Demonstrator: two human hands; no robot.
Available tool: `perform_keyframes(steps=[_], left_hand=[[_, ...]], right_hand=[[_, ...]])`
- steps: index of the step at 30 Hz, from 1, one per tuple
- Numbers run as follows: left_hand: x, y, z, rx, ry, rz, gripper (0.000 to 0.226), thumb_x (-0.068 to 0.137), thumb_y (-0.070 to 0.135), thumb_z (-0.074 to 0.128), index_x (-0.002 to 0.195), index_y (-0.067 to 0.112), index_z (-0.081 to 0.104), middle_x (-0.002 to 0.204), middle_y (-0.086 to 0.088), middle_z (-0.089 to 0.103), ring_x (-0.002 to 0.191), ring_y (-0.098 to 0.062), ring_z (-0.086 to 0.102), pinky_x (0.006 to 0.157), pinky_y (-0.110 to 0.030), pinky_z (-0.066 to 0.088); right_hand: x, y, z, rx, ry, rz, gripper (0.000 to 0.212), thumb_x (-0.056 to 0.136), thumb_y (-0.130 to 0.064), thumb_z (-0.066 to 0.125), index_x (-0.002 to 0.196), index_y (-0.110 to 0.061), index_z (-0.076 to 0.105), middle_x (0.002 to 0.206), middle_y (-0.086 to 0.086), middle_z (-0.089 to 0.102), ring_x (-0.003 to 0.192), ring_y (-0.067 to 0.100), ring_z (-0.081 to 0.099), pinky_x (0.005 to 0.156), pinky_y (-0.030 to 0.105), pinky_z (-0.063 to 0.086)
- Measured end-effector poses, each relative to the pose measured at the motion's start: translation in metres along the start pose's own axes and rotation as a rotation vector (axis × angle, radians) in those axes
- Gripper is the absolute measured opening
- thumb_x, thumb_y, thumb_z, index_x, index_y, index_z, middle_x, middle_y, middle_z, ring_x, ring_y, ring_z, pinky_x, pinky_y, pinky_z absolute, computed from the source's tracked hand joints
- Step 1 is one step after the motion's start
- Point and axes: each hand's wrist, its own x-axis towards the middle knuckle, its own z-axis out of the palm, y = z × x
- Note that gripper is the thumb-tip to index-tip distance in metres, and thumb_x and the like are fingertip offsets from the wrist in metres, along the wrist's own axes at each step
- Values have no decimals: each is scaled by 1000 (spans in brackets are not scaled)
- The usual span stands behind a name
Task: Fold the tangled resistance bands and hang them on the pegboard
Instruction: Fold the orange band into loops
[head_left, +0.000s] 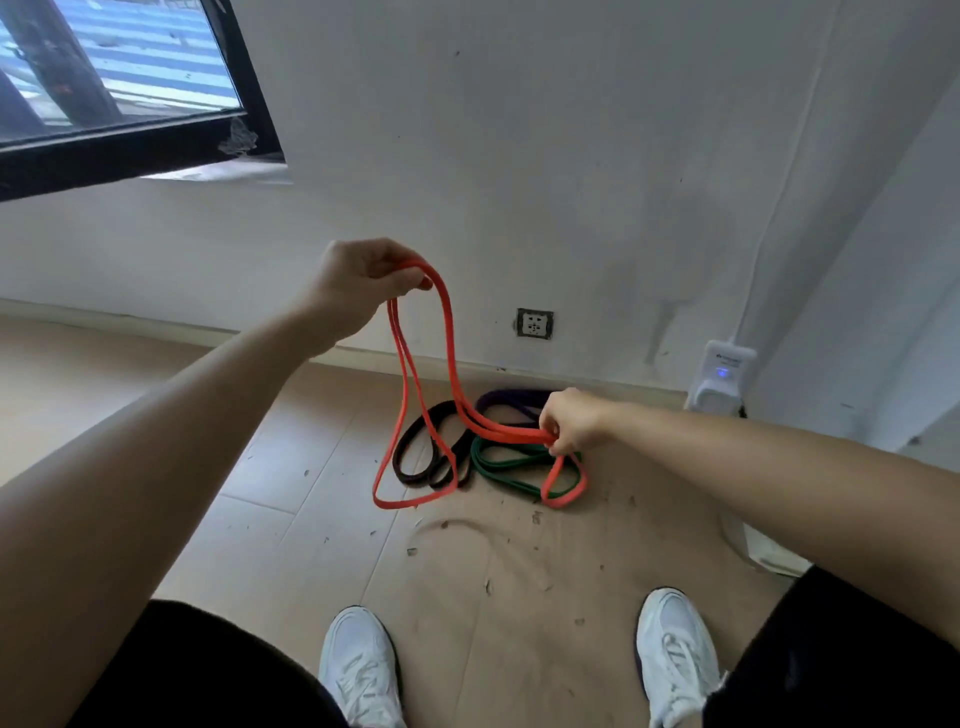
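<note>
Band (511, 433), orange, held off the floor (291, 467) by both hands.
Left hand (363, 280) pinches its top, raised; right hand (571, 421) grips it lower, well apart, loops sagging between and below. Black band (401, 449), green band (478, 457) and purple band (511, 397) lie tangled on the floor by the wall (571, 182).

bare forearms (156, 441), black legwear (208, 670), white lace-up sneakers (675, 654)

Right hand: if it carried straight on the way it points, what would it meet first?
Past the orange band it grips, the right hand points left toward the black band on the floor. That seems first in line, though the hand may pass above it; depth is unclear.
</note>
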Motion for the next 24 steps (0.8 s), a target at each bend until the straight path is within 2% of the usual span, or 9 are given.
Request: perform_keyframes(steps=[2, 6, 9, 12, 16, 18, 21, 24], left_hand=[[-1, 3, 0, -59, 26, -29, 13, 96, 12, 66, 107, 16, 72, 99, -3, 76, 81, -2, 68, 73, -16, 53], [-5, 0, -2, -138, -9, -64, 15, 96, 18, 67, 109, 18, 74, 104, -5, 77, 94, -19, 70, 86, -33, 57], [-6, 1, 2, -152, -64, -53, 18, 95, 16, 68, 112, 14, 74, 105, -7, 77, 96, -20, 72, 86, -34, 57], [-7, 5, 11, -130, -109, -33, 19, 93, 12, 68, 111, 13, 74, 105, -11, 76, 92, -19, 70, 80, -27, 57], [-6, 10, 16, -70, -147, -4, 19, 90, 10, 72, 107, 15, 76, 100, -5, 77, 91, -16, 73, 77, -22, 56], [-6, 12, 15, -48, -154, 9, 19, 88, 9, 73, 106, 15, 76, 97, -4, 78, 89, -17, 74, 77, -24, 58], [-7, 18, 12, -50, -128, 35, 21, 86, 6, 74, 107, 11, 76, 94, -8, 77, 84, -17, 76, 76, -24, 61], [-8, 24, 4, -49, -60, 57, 24, 83, 6, 78, 107, 9, 76, 88, 1, 79, 83, -13, 76, 76, -24, 61]], right_hand=[[3, -4, 16, 74, -30, -10, 9, 82, -22, 78, 90, -18, 77, 92, 2, 76, 89, 18, 70, 80, 32, 56], [9, -11, 44, 283, -32, -23, 23, 89, -30, 74, 107, -14, 77, 107, 2, 76, 102, 17, 69, 93, 34, 55], [7, -13, 36, 546, -43, -44, 37, 90, -34, 76, 123, -18, 71, 114, 0, 73, 105, 13, 68, 89, 24, 52], [3, -19, 6, 762, -2, -110, 53, 84, -33, 82, 132, -21, 64, 120, 0, 69, 109, 13, 66, 97, 28, 52], [-9, -48, -47, 1018, 149, -313, 42, 82, -29, 82, 121, -25, 66, 116, -4, 72, 108, 9, 68, 96, 27, 54], [-15, -65, -68, 1026, 289, -377, 37, 81, -31, 83, 115, -24, 71, 110, -5, 75, 105, 7, 70, 96, 27, 54], [-16, -79, -84, 961, 472, -425, 19, 84, -20, 81, 102, -15, 77, 93, -5, 78, 89, 7, 74, 89, 27, 58], [-17, -82, -90, 997, 500, -449, 24, 87, -17, 78, 109, -8, 73, 91, 4, 78, 85, 16, 76, 84, 32, 62]])
